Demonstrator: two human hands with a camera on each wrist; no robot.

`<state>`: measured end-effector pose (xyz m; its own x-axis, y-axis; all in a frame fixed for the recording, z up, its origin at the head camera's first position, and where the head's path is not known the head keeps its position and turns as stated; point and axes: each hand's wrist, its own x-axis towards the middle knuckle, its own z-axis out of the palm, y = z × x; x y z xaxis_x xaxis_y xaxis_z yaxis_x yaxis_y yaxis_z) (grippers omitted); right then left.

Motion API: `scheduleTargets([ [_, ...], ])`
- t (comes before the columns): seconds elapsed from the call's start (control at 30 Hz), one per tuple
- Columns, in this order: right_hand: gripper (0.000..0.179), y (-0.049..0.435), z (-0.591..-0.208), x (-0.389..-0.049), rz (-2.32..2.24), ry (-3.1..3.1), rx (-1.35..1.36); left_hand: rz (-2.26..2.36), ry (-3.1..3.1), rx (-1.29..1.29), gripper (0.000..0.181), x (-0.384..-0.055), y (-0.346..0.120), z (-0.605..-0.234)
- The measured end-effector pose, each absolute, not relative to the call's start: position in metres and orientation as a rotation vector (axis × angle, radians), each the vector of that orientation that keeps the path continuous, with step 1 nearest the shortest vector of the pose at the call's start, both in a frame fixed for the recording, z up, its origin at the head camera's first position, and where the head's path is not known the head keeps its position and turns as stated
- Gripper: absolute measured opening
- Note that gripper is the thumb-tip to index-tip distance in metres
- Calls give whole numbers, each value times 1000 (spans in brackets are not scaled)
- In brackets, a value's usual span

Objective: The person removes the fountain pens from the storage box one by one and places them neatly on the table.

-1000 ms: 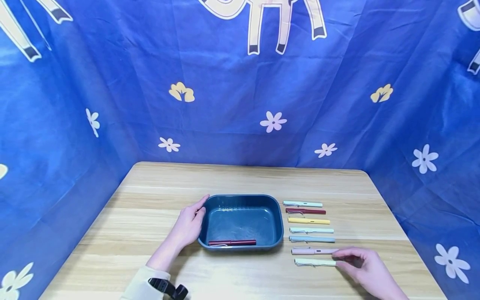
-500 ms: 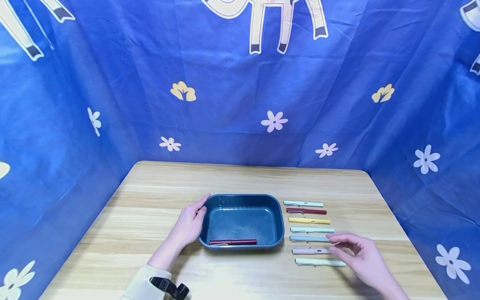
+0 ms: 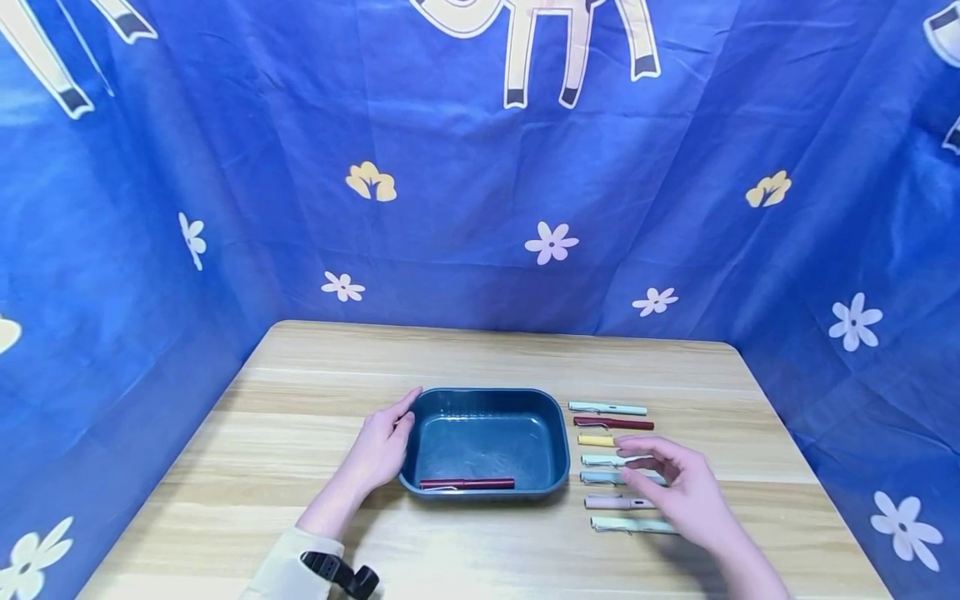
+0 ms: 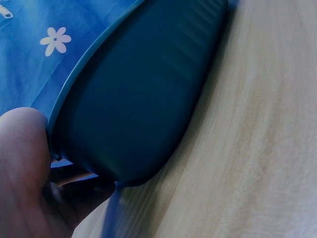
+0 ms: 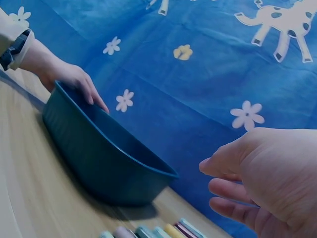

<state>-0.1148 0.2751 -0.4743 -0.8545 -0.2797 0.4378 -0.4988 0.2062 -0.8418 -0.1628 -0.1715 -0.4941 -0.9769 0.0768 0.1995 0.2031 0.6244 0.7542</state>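
Note:
A dark teal plastic bin [image 3: 487, 437] stands on the table, a dark red pen [image 3: 467, 483] lying inside along its near wall. My left hand [image 3: 378, 450] grips the bin's left end, thumb at the rim, as the left wrist view shows from close by. Right of the bin lies a column of capped pens: mint [image 3: 607, 408], dark red [image 3: 615, 424], yellow [image 3: 595, 440], another mint [image 3: 597, 460], blue [image 3: 597, 477], lilac [image 3: 617, 502] and pale green [image 3: 630, 525]. Over the middle ones hovers my right hand [image 3: 682, 492], fingers loosely bent with nothing between them, partly covering several pens.
The wooden table [image 3: 337, 367] has a blue patterned cloth [image 3: 465, 250] behind it and along both sides. A black strap with a small device [image 3: 341, 575] sits on my left wrist.
My right hand has moved from the pale green and lilac pens away from me and leftwards, to above the yellow and mint pens. The left hand, bin and pens stay in place.

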Motion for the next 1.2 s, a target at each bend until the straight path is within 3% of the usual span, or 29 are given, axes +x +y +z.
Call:
scheduleTargets([
  [1.2, 34, 155, -465, -169, 1961, -2515, 962, -1271, -2697, -234, 47, -166, -172, -495],
])
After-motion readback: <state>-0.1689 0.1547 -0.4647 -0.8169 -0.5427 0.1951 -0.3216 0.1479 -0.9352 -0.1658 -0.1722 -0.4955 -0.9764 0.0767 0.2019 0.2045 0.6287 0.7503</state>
